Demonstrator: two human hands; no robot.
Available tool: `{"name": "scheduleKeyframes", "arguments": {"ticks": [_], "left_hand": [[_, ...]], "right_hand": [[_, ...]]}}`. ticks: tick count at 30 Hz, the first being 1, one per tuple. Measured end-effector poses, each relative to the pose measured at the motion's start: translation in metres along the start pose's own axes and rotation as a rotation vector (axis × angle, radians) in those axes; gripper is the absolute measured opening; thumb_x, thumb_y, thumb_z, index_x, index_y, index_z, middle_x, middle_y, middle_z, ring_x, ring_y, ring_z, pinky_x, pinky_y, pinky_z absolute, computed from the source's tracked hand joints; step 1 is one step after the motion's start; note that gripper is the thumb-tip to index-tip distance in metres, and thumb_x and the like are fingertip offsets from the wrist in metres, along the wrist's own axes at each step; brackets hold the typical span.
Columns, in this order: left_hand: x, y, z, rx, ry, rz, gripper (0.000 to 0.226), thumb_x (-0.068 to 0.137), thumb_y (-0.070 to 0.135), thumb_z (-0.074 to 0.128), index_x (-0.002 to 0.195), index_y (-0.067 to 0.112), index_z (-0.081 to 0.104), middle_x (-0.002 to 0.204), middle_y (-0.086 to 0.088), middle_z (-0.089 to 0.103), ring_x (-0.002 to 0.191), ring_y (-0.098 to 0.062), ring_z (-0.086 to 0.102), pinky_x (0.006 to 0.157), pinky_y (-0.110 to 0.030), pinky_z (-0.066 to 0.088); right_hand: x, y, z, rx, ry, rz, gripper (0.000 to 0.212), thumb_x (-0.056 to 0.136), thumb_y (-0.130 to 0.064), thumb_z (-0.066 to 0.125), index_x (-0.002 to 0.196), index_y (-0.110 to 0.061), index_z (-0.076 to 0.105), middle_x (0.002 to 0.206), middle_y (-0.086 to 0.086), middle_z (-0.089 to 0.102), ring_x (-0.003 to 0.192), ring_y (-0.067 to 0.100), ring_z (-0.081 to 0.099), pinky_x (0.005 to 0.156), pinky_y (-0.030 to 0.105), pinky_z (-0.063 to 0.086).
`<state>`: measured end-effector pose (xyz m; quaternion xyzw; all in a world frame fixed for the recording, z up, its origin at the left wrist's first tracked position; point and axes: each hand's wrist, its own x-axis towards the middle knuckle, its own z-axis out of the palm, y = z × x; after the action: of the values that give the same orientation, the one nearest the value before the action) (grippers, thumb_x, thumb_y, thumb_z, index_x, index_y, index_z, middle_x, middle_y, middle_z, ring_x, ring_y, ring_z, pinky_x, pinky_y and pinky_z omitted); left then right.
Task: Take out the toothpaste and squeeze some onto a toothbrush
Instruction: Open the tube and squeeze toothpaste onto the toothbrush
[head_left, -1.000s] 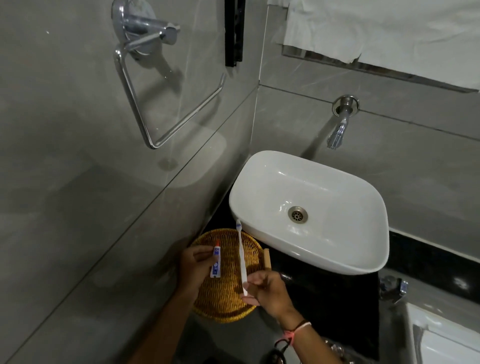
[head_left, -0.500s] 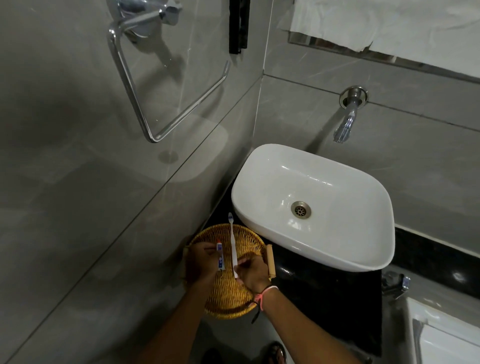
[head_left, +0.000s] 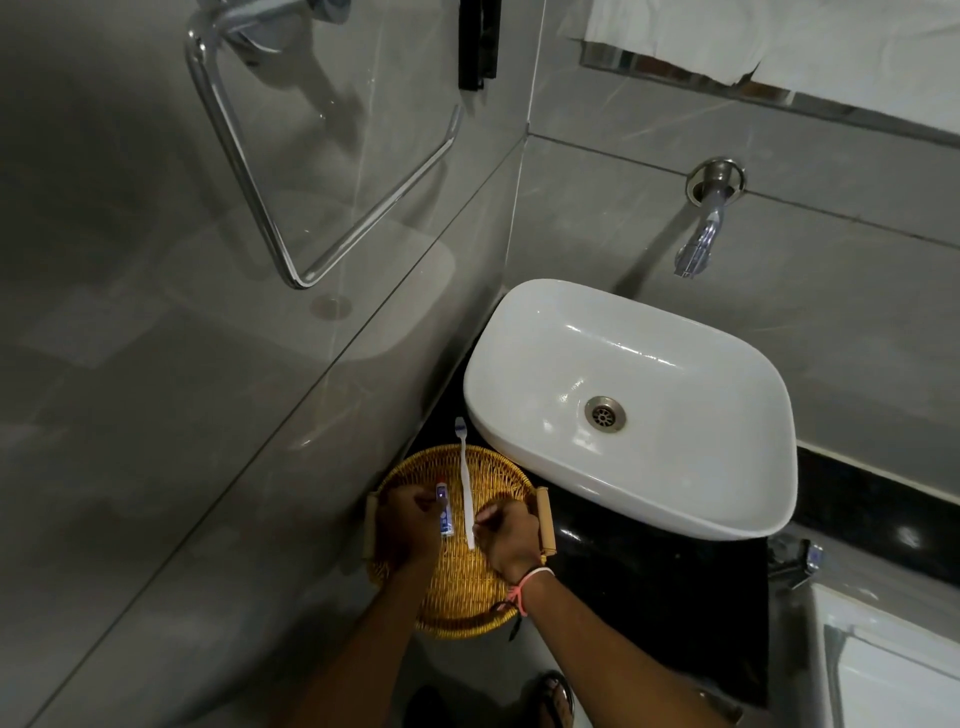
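Two hands work over the round woven wicker tray (head_left: 462, 597) on the black desk (head_left: 649, 587), just beside the white oval basin (head_left: 675, 493). We see the left hand (head_left: 408, 530) w/ fingers closed on a small white-and-blue toothpaste tube (head_left: 444, 512), red cap up. The right hand (head_left: 509, 535) grips a white plastic toothbrush (head_left: 466, 478) by its lower end, bristle head pointing away toward the basin.

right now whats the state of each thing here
small white toothpaste tube: held in left hand, red cap on
white toothbrush: held in right hand, no paste visible
round woven yellow basket: under both hands
white ceramic basin: dry-looking
chrome wall tap: not running
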<state>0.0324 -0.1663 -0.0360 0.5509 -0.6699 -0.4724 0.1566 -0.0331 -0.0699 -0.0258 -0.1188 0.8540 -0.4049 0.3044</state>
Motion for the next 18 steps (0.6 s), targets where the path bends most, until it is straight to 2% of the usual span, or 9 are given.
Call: {"name": "scheduleKeyframes", "arguments": {"ticks": [3,7,12,16,18], "left_hand": [[-0.002,0.001,0.0,0.021,0.001,0.011,0.02,0.085,0.005,0.074,0.099,-0.01,0.072,0.1,-0.028,0.076,0.09,-0.039,0.074,0.078,-0.044,0.061],[-0.003,0.002,-0.001,0.053,0.0,0.015,0.023,0.086,0.008,0.073,0.101,-0.01,0.071,0.102,-0.027,0.076,0.091,-0.038,0.074,0.08,-0.045,0.062],[-0.005,0.0,0.001,0.049,0.017,0.038,0.024,0.089,0.014,0.071,0.097,-0.009,0.072,0.097,-0.026,0.076,0.088,-0.037,0.074,0.079,-0.047,0.062],[-0.009,-0.003,-0.001,0.086,0.045,0.147,0.031,0.095,0.025,0.065,0.083,-0.003,0.072,0.082,-0.021,0.076,0.077,-0.033,0.072,0.071,-0.041,0.059],[-0.014,-0.004,-0.004,0.183,0.063,0.262,0.03,0.098,0.025,0.06,0.083,0.001,0.072,0.086,-0.019,0.074,0.081,-0.032,0.07,0.073,-0.041,0.057]], "right_hand": [[0.0,-0.002,-0.001,-0.008,-0.001,-0.017,0.018,0.085,0.011,0.065,0.084,-0.007,0.064,0.092,0.015,0.07,0.093,0.025,0.065,0.086,0.032,0.054],[0.002,0.001,0.0,-0.017,0.007,-0.028,0.01,0.085,0.012,0.063,0.092,0.006,0.068,0.099,0.021,0.073,0.097,0.029,0.067,0.087,0.032,0.053],[0.001,0.002,0.001,-0.026,0.005,-0.068,0.011,0.086,0.011,0.062,0.09,0.003,0.067,0.098,0.019,0.073,0.096,0.029,0.067,0.088,0.036,0.056],[-0.001,0.003,0.005,-0.073,-0.012,-0.084,0.012,0.088,0.005,0.061,0.096,-0.003,0.066,0.099,0.016,0.073,0.096,0.028,0.069,0.087,0.046,0.06],[-0.004,0.001,0.005,-0.138,-0.023,-0.104,0.014,0.09,0.0,0.061,0.103,-0.004,0.065,0.103,0.018,0.072,0.098,0.033,0.069,0.089,0.049,0.059]]}}
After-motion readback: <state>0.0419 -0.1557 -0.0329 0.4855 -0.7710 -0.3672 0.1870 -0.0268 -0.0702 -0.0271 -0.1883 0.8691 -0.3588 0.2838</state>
